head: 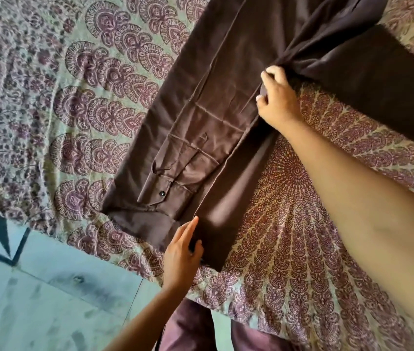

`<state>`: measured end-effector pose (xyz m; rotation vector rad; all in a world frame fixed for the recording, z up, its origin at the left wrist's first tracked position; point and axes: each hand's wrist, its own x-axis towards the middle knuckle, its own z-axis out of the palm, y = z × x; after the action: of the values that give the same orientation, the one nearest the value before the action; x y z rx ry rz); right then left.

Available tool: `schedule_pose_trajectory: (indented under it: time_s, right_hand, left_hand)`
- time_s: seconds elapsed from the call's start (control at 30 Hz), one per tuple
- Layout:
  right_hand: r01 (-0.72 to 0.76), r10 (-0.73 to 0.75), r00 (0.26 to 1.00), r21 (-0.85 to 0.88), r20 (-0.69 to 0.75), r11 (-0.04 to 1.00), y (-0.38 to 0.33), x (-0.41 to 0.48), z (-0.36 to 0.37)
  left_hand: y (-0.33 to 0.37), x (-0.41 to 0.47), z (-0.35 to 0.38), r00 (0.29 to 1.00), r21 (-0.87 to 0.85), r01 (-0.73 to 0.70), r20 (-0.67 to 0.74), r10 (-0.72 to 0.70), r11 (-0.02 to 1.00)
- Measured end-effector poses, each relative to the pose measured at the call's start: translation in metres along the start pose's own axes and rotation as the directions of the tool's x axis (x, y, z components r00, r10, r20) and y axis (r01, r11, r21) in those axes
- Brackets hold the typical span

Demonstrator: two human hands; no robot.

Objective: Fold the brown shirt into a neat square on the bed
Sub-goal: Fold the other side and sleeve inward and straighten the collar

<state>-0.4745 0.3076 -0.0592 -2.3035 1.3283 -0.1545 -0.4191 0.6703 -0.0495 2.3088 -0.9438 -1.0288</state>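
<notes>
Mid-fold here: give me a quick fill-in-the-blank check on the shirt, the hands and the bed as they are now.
1. The right hand grips bunched cloth of the ____ shirt on the bed.
2. The hand pinching the shirt's near edge is the person's ____ one.
3. One small dark round ____ shows on the shirt.
4. Beside the bed, at lower left, is pale tiled ____.

Missing words: brown; left; button; floor.

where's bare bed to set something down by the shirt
Widest patch: the bed left of the shirt, down to the floor edge. A smaller wedge right of the shirt, below the sleeve, but the right forearm crosses it. Crowded along the shirt's right edge, where left hand and right hand grip it.
</notes>
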Motion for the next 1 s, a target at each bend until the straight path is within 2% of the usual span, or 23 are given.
schedule_pose_trajectory:
  time_s: [0.1, 0.2, 0.3, 0.37, 0.4, 0.43, 0.5, 0.57, 0.6, 0.63, 0.7, 0.8, 0.87, 0.93, 1.0]
  right_hand:
    - [-0.063, 0.048, 0.978, 0.070, 0.202, 0.996, -0.003, -0.003, 0.015]
    - [-0.065, 0.029, 0.968, 0.136, 0.251, 0.989, -0.005, -0.008, 0.016]
    - [0.014, -0.036, 0.979, 0.112, 0.199, 0.994, -0.003, -0.023, 0.015]
    - [0.089, -0.088, 0.992, -0.009, 0.086, 0.996, 0.001, -0.042, 0.021]
    - [0.077, -0.076, 0.997, -0.060, 0.018, 0.995, 0.002, -0.055, 0.027]
    - [0.017, -0.022, 0.998, -0.076, -0.060, 0.997, 0.003, -0.069, 0.033]
    - [-0.207, 0.199, 0.956, -0.014, -0.217, 0.978, -0.002, -0.099, 0.044]
    - [-0.430, 0.446, 0.841, 0.120, -0.306, 0.895, -0.010, -0.127, 0.055]
    - [-0.481, 0.513, 0.797, 0.180, -0.318, 0.858, -0.015, -0.138, 0.058]
    - [-0.484, 0.526, 0.789, 0.207, -0.317, 0.850, -0.019, -0.148, 0.062]
    - [-0.435, 0.472, 0.832, 0.185, -0.293, 0.881, -0.024, -0.160, 0.067]
    - [-0.491, 0.531, 0.834, 0.239, -0.148, 0.838, -0.022, -0.161, 0.061]
    - [-0.537, 0.566, 0.822, 0.242, -0.063, 0.808, -0.013, -0.157, 0.056]
    - [-0.538, 0.552, 0.834, 0.217, -0.006, 0.815, -0.005, -0.155, 0.051]
    - [-0.512, 0.521, 0.854, 0.193, 0.006, 0.837, -0.002, -0.154, 0.050]
  left_hand:
    - [-0.001, -0.005, 0.002, 0.999, 0.018, 0.032, 0.000, -0.032, 0.999]
    - [0.001, -0.005, 0.003, 0.998, 0.051, 0.016, 0.053, -0.018, 0.999]
    - [0.000, 0.000, -0.001, 0.994, 0.098, 0.103, 0.016, -0.105, 0.990]
    - [0.001, 0.002, -0.004, 0.997, 0.256, 0.076, -0.020, -0.073, 0.964]
    - [0.003, 0.004, -0.005, 0.998, 0.309, 0.046, -0.055, -0.031, 0.950]
    - [0.006, 0.008, -0.008, 0.995, 0.325, 0.029, -0.101, 0.004, 0.945]
    - [0.015, 0.023, -0.015, 0.984, 0.284, -0.006, -0.168, 0.056, 0.959]
    - [0.028, 0.045, -0.019, 0.981, 0.214, -0.100, -0.145, 0.133, 0.972]
    - [0.036, 0.057, -0.019, 0.975, 0.197, -0.168, -0.114, 0.192, 0.966]
    - [0.046, 0.068, -0.018, 0.964, 0.190, -0.231, -0.084, 0.251, 0.954]
    - [0.064, 0.094, -0.013, 0.951, 0.165, -0.289, -0.062, 0.303, 0.943]
    - [0.098, 0.142, -0.004, 0.971, 0.061, -0.220, -0.080, 0.224, 0.974]
    - [0.121, 0.170, 0.000, 0.984, 0.024, -0.178, -0.024, 0.178, 0.984]
    - [0.134, 0.194, 0.000, 0.986, 0.073, -0.164, 0.040, 0.162, 0.984]
    - [0.137, 0.213, -0.007, 0.994, 0.109, -0.110, 0.021, 0.109, 0.988]
